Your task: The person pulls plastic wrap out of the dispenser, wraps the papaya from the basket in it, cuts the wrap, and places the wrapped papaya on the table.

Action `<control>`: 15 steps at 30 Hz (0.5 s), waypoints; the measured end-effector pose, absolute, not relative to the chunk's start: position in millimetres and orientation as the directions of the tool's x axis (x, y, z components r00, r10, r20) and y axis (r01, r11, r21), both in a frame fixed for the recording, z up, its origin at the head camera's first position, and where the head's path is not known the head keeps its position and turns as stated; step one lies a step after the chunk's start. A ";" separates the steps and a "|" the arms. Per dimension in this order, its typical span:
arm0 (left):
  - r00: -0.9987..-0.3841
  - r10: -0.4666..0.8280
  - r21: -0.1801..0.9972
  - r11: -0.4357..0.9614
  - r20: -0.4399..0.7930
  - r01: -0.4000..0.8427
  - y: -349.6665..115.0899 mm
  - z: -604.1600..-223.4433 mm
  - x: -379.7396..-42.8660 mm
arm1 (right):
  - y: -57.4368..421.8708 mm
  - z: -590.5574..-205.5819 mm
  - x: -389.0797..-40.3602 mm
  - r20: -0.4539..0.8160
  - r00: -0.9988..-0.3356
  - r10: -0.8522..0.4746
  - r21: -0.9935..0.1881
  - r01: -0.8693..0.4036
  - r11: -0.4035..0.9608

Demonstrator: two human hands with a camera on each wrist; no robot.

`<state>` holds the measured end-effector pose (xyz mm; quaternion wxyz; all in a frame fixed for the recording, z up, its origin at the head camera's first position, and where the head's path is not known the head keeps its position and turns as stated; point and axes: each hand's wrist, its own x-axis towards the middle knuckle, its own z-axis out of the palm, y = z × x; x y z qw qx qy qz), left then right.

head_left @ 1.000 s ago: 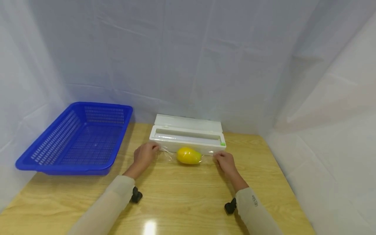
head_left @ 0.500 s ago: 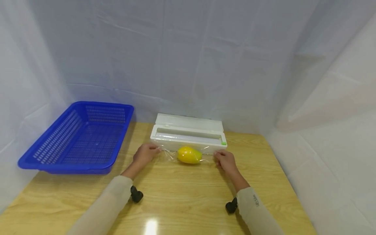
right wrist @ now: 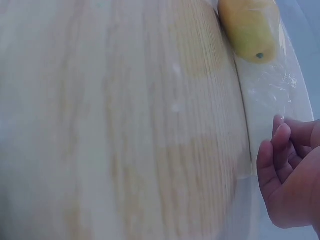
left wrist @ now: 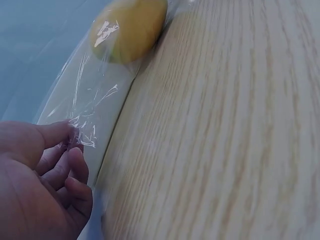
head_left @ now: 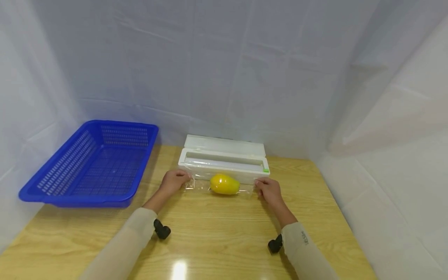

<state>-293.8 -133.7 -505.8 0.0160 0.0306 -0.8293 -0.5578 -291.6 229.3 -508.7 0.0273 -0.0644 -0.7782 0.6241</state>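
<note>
A yellow-green fruit, seemingly a papaya or mango [head_left: 224, 184], sits just in front of a white cling film dispenser [head_left: 224, 157] whose lid stands raised at the back. Clear cling film [left wrist: 85, 100] runs from the dispenser over the fruit. At the film's left corner my left hand [head_left: 173, 181] pinches it between thumb and fingers, the plastic bunched at the tips. My right hand [head_left: 269, 189] pinches the right corner, seen too in the right wrist view, where the hand [right wrist: 292, 170] is beside the dispenser's end. A film roll [head_left: 224, 164] shows inside the dispenser.
A blue plastic basket [head_left: 105, 171] stands at the left of the wooden table [head_left: 224, 233]. White sheeting [head_left: 224, 70] hangs behind and at both sides. A green slider [head_left: 266, 170] sits at the dispenser's right end.
The film around the fruit has become flatter and its front edge straighter between my hands. The left hand has shifted very slightly; the right hand, fruit and dispenser look nearly still.
</note>
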 end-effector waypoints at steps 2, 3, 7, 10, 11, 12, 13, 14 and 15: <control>-0.997 -0.072 0.927 0.374 -0.014 -0.040 -134.0 -505.4 -293.7 | 230.1 -509.2 -291.6 -0.044 -0.990 0.137 -0.972 0.075 0.224; -0.997 -0.076 0.926 0.375 -0.018 -0.045 -134.1 -505.3 -293.8 | 230.3 -509.6 -291.8 -0.050 -0.989 0.139 -0.971 0.080 0.226; -0.996 -0.075 0.933 0.354 -0.037 -0.061 -134.5 -504.8 -293.7 | 231.9 -511.0 -292.6 -0.084 -0.987 0.138 -0.969 0.113 0.218; -0.996 -0.051 0.948 0.305 -0.076 -0.088 -136.4 -504.0 -294.0 | 234.3 -511.7 -294.1 -0.110 -0.988 0.112 -0.971 0.130 0.199; -0.995 -0.041 0.953 0.288 -0.090 -0.098 -137.6 -503.6 -294.3 | 235.7 -512.1 -294.7 -0.121 -0.988 0.099 -0.972 0.138 0.191; -0.994 -0.033 0.958 0.265 -0.106 -0.111 -138.7 -503.1 -294.3 | 237.2 -512.3 -295.2 -0.132 -0.988 0.084 -0.974 0.145 0.173; -0.992 -0.024 0.963 0.240 -0.122 -0.125 -139.9 -502.6 -294.2 | 239.2 -512.5 -295.7 -0.141 -0.988 0.067 -0.976 0.150 0.158; -0.991 -0.016 0.966 0.221 -0.136 -0.136 -141.1 -501.9 -293.9 | 241.1 -512.6 -296.0 -0.150 -0.988 0.048 -0.977 0.155 0.145; -0.990 -0.009 0.968 0.208 -0.144 -0.143 -142.1 -501.1 -293.5 | 243.0 -512.7 -296.2 -0.156 -0.987 0.028 -0.979 0.158 0.131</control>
